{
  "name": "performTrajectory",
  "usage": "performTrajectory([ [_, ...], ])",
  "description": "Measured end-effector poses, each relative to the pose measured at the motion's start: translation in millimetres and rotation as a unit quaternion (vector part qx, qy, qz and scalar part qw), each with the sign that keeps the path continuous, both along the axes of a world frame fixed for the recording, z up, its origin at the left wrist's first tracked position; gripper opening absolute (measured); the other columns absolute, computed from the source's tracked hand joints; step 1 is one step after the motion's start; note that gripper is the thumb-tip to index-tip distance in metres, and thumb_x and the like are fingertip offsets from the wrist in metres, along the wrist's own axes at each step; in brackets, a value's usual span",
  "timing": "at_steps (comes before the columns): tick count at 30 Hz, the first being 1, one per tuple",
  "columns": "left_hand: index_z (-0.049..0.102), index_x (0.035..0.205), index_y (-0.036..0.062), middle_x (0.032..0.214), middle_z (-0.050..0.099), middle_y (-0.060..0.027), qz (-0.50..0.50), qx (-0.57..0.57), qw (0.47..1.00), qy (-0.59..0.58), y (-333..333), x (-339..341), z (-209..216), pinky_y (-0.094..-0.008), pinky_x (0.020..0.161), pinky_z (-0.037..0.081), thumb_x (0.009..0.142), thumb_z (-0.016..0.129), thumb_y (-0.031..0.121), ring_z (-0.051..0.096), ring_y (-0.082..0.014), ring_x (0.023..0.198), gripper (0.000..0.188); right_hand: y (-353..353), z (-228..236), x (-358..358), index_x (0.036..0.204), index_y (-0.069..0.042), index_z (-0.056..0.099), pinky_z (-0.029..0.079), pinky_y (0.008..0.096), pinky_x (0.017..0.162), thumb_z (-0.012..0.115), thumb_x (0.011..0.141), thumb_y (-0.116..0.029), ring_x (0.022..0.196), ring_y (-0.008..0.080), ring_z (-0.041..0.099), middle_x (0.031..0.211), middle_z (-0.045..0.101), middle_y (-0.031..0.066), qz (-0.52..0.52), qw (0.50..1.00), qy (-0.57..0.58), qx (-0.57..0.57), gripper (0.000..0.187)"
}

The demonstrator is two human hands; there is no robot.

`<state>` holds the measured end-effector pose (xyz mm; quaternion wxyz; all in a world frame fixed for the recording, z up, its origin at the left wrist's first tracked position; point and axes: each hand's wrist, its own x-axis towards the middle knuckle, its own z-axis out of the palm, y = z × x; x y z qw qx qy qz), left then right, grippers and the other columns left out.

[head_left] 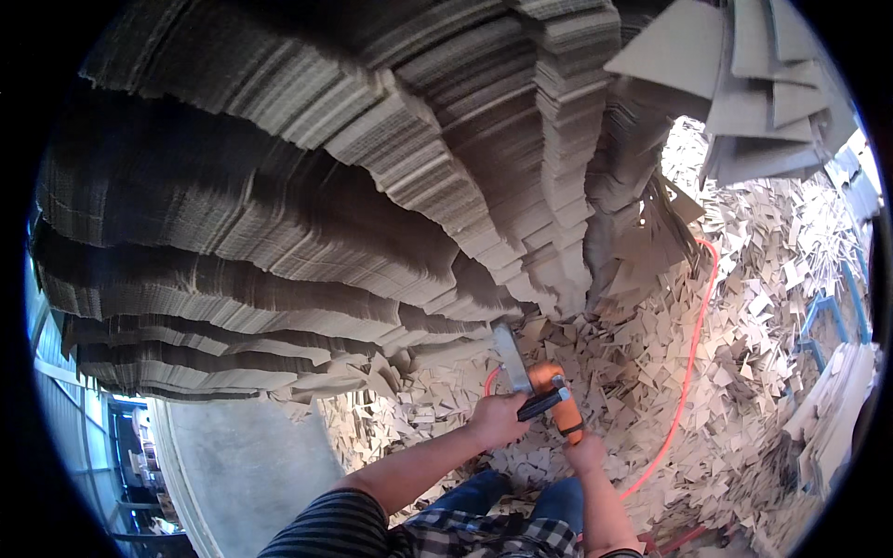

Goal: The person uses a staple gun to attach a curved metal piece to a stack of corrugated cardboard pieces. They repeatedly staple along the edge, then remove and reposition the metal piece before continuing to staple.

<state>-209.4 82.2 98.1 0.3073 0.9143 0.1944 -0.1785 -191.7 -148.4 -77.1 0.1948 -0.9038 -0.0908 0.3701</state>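
Observation:
An orange hand-held power tool (547, 374) with a long grey metal head (509, 357) is held in front of my legs. My left hand (498, 421) is closed round its black side handle (541, 404). Around the lower end of the orange body my right hand (586, 454) is wrapped. The metal head points away from me, its tip close to the foot of tall stacks of cut cardboard sheets (446, 200). Whether the tip touches the cardboard I cannot tell.
Cardboard scraps (642, 400) cover the floor around my legs. A red hose (690, 363) curves through them on the right. More cardboard sheets (781, 93) overhang at upper right, and a blue metal frame (823, 316) stands below them. Grey floor (256, 465) shows at lower left.

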Motion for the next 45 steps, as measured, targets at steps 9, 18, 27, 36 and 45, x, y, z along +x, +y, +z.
performTrajectory([
  [9, 0.056, 0.090, 0.0081, 0.070, 0.062, -0.0124, -0.012, 0.021, 0.997, -0.070, -19.1, -6.7, -14.4, -0.0410, 0.059, 0.050, 0.067, 0.065, 0.023, 0.063, -0.0306, 0.065, 0.029, -12.4, -11.3, 4.5, 0.084, -0.005, 0.064, 0.050, 0.0441, 0.069, 0.069, 0.062, -0.024, 0.078, 0.0368, 0.062, 0.078, 0.064, 0.0194, -0.023, 0.998, 0.010, 0.057, 0.029],
  [18, 0.060, 0.093, 0.0072, 0.071, 0.063, -0.0150, 0.024, 0.012, 0.999, -0.016, -0.7, -7.2, -13.6, -0.0415, 0.060, 0.051, 0.067, 0.071, 0.031, 0.064, -0.0315, 0.066, 0.037, 1.4, 1.2, 4.4, 0.085, -0.008, 0.064, 0.050, 0.0442, 0.070, 0.067, 0.064, -0.023, 0.079, 0.0358, 0.063, 0.079, 0.065, 0.0179, -0.008, 0.999, 0.023, 0.037, 0.026],
  [27, 0.059, 0.094, 0.0092, 0.070, 0.063, -0.0152, 0.012, 0.023, 1.000, 0.018, -3.3, -6.5, -61.1, -0.0428, 0.061, 0.051, 0.071, 0.069, 0.033, 0.064, -0.0330, 0.067, 0.035, -8.1, -25.6, 7.4, 0.091, -0.009, 0.063, 0.050, 0.0447, 0.072, 0.067, 0.066, -0.025, 0.082, 0.0364, 0.062, 0.082, 0.065, 0.0173, 0.007, 0.999, 0.044, 0.001, 0.031],
  [36, 0.056, 0.097, 0.0080, 0.073, 0.063, -0.0150, 0.017, 0.001, 1.000, 0.024, -16.9, -8.3, -56.4, -0.0428, 0.064, 0.051, 0.067, 0.065, 0.027, 0.064, -0.0322, 0.071, 0.036, -7.4, -31.6, 10.8, 0.089, -0.007, 0.064, 0.050, 0.0451, 0.072, 0.068, 0.064, -0.026, 0.081, 0.0365, 0.062, 0.081, 0.065, 0.0181, -0.001, 0.998, 0.057, 0.021, 0.032],
  [45, 0.057, 0.099, 0.0058, 0.078, 0.064, -0.0169, 0.041, 0.016, 0.999, 0.024, -9.0, 1.1, -65.8, -0.0430, 0.066, 0.052, 0.068, 0.067, 0.026, 0.064, -0.0339, 0.073, 0.038, 0.1, -50.6, 29.6, 0.090, -0.008, 0.062, 0.050, 0.0446, 0.069, 0.067, 0.065, -0.027, 0.076, 0.0363, 0.063, 0.077, 0.065, 0.0164, 0.045, 0.999, 0.004, 0.028, 0.032],
])
